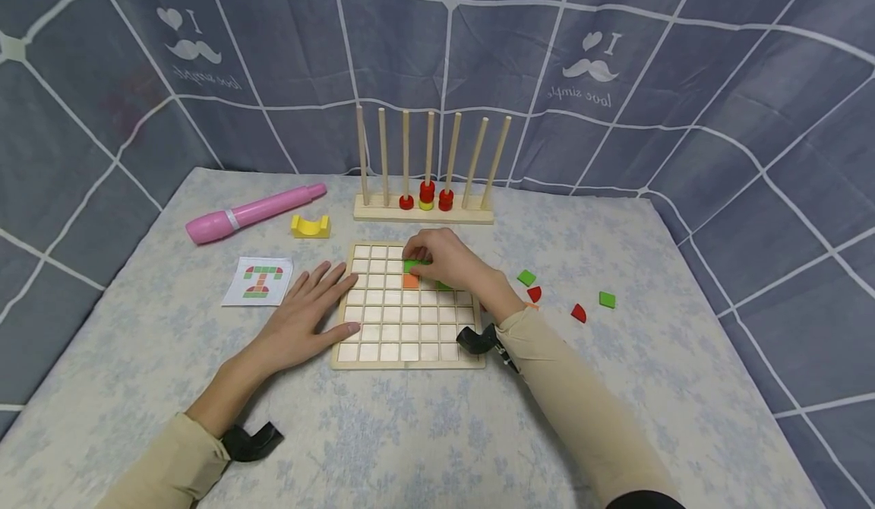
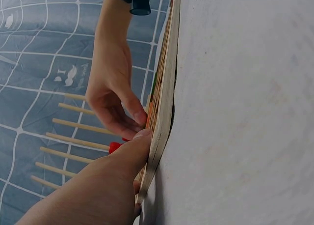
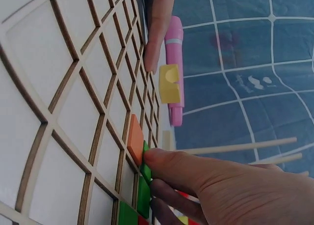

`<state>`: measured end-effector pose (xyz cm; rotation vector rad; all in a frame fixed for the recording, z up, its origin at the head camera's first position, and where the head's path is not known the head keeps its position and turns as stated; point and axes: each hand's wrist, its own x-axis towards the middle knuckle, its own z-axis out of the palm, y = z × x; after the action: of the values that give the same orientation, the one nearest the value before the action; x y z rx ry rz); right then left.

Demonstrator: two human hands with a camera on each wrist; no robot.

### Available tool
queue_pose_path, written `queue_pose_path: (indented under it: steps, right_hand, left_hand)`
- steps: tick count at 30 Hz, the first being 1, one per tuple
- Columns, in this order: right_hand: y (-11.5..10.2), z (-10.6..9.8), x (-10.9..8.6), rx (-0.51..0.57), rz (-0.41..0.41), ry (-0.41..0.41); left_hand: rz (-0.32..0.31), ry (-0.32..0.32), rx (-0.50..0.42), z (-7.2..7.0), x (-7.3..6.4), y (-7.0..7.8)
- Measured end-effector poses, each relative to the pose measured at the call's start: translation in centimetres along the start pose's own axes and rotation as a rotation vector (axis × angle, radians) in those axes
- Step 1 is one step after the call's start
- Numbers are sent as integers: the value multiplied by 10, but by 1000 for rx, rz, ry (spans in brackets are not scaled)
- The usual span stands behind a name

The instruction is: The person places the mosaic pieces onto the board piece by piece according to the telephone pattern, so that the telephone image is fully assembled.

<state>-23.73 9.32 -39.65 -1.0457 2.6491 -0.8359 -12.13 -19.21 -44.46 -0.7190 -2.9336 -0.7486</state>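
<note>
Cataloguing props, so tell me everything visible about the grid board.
The grid board is pale, roughly square and apparently wooden, raised strips dividing it into white cells. It lies flat on the table, in front of the peg rack. An orange tile and green tiles sit toward its far side. The left hand touches its left edge; the right hand pinches one green tile there.

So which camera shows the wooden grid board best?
The head view: it looks down on most of the wooden grid board, though the right hand covers some. The left wrist view shows it nearly edge-on; the right wrist view, part of it close up.
</note>
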Motion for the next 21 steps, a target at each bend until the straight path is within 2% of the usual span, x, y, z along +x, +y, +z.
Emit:
queue_pose_path:
  steps: [9, 15, 21]
  right_hand:
    - [5, -3, -12, 1, -13, 42]
    - [14, -13, -31, 40, 39, 82]
    - [21, -26, -53, 57, 58, 161]
  left_hand:
    - [-1, 1, -6, 1, 0, 0]
    - [8, 8, -7, 1, 0, 0]
    - [8, 11, -4, 1, 0, -1]
